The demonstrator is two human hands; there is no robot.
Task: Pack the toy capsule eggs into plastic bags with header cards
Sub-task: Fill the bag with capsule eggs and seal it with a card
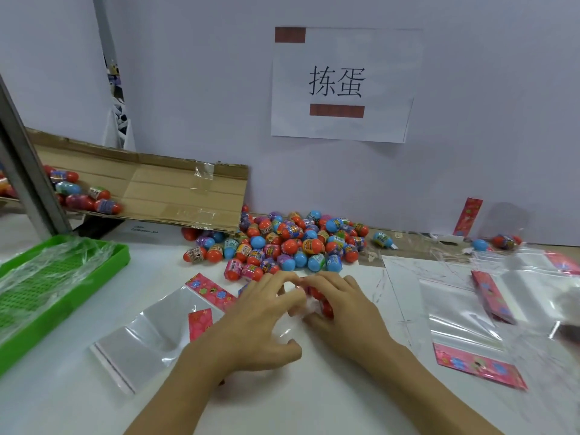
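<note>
Both hands meet mid-table, just in front of the egg pile (276,240). Left hand (260,321) has fingers curled, tips pinching at a clear bag (295,324) w/ thumb tucked under near the table. Right hand (342,306) also curled, cupped over a couple of red eggs (320,298) that sit inside or against that bag; can't tell which, plastic too see-through and fingers cover most of it. Both hands touch at the fingertips over the eggs.

Pile of red, blue, purple eggs lies against the back wall, spilling out from under a flattened cardboard box (175,193) that leans at the left. A few more eggs (81,193) rest on the box's left end. One stray blue egg (383,238) sits right of the pile, apart from it.

Left of the hands: an empty bag (147,331) flat on the table w/ pink header card (210,291) at its far end, and a second pink card (200,323) lying on it. Further left, a green tray (94,271) holding crumpled plastic film (47,268).

Right side: more bags (461,318) w/ pink headers (478,365) spread flat, overlapping. A pink card (467,216) stands against the wall, and a filled bag (505,240) lies near it.

Paper sign (342,84) w/ two Chinese characters taped to the wall above.
</note>
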